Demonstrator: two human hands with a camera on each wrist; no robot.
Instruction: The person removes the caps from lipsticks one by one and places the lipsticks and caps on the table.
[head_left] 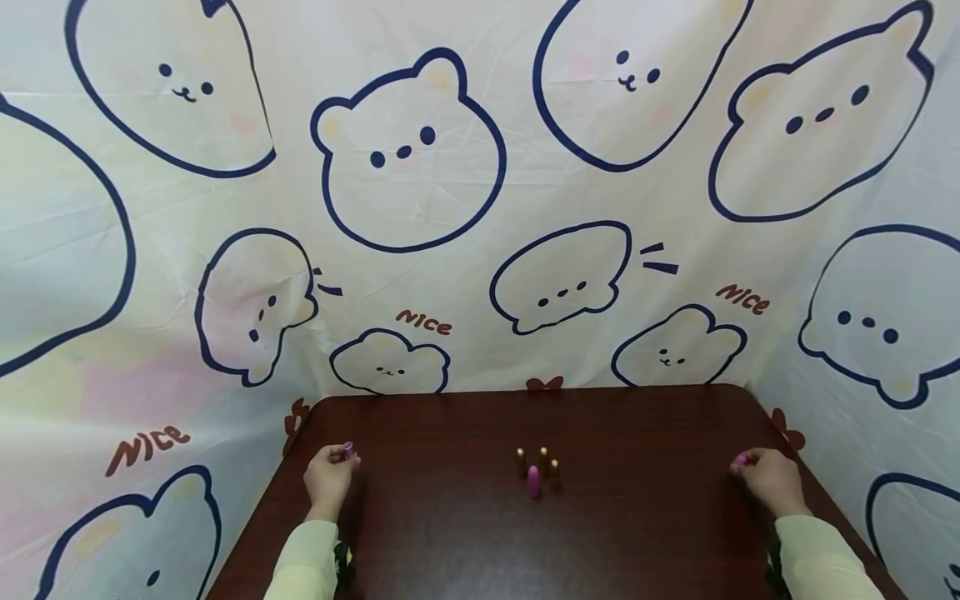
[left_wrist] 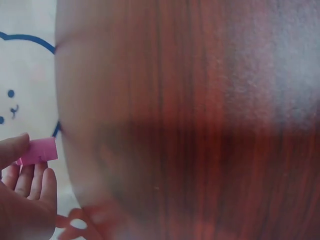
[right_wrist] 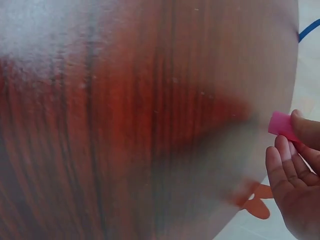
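Note:
At the left side of the dark wooden table point(head_left: 450, 533), my left hand point(head_left: 330, 482) pinches a small pink cap point(left_wrist: 42, 151) between thumb and fingers. The left wrist view shows it as a short, smooth cylinder, its near end covered by the thumb. Far across on the right side, my right hand point(head_left: 771, 482) pinches a second pink cap point(right_wrist: 281, 124) in the same way, the other fingers loosely bent below it. Between the hands, near the table's middle, stand three slim gold-topped tubes point(head_left: 543, 456) and a rounded pink tube point(head_left: 533, 482) in front, all upright.
Cloth printed with bear outlines point(head_left: 408, 167) hangs behind the table and along both sides. The table's back edge point(head_left: 540, 392) meets the cloth. Light glares off the tabletop in both wrist views.

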